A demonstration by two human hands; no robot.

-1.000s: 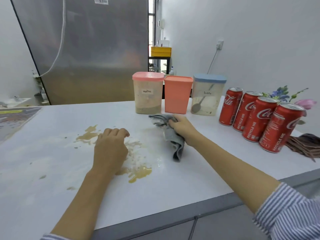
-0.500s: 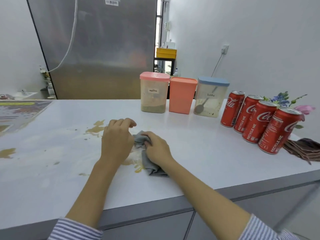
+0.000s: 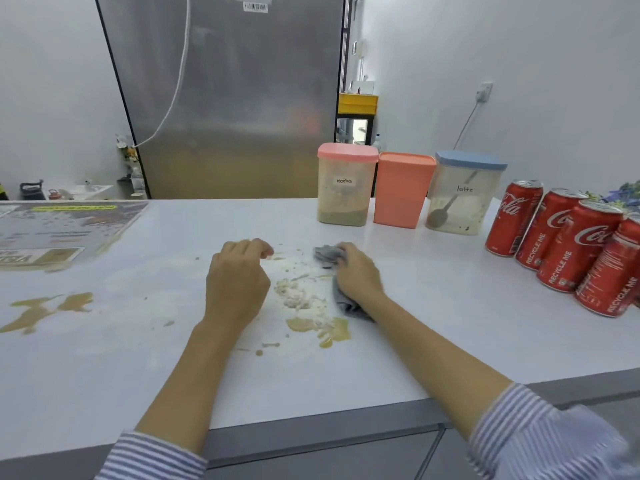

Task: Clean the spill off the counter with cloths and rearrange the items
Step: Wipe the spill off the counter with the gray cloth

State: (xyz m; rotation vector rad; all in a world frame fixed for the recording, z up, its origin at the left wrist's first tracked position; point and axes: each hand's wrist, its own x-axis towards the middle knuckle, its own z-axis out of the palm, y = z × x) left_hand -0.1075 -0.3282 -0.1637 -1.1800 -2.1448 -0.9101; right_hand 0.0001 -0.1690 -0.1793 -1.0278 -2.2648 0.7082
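Observation:
A brown spill (image 3: pixel 311 317) with pale clumps lies on the white counter (image 3: pixel 433 334) between my hands. A second brown puddle (image 3: pixel 45 308) sits far left. My right hand (image 3: pixel 358 273) grips a crumpled grey cloth (image 3: pixel 327 255) and presses it on the counter at the spill's right edge. My left hand (image 3: pixel 237 280) rests on the counter left of the spill, fingers curled, holding nothing.
At the back stand a mocha container (image 3: pixel 344 188), a solid orange container (image 3: pixel 401 190) and a latte container (image 3: pixel 462 194) with a spoon inside. Several red cola cans (image 3: pixel 568 237) line the right side. A printed mat (image 3: pixel 59 230) lies far left. A steel fridge (image 3: pixel 228 98) rises behind.
My right hand has swept the grey cloth from the spill's middle out to its right, baring pale clumps and a brown puddle. The view shifted right; my left hand stayed put.

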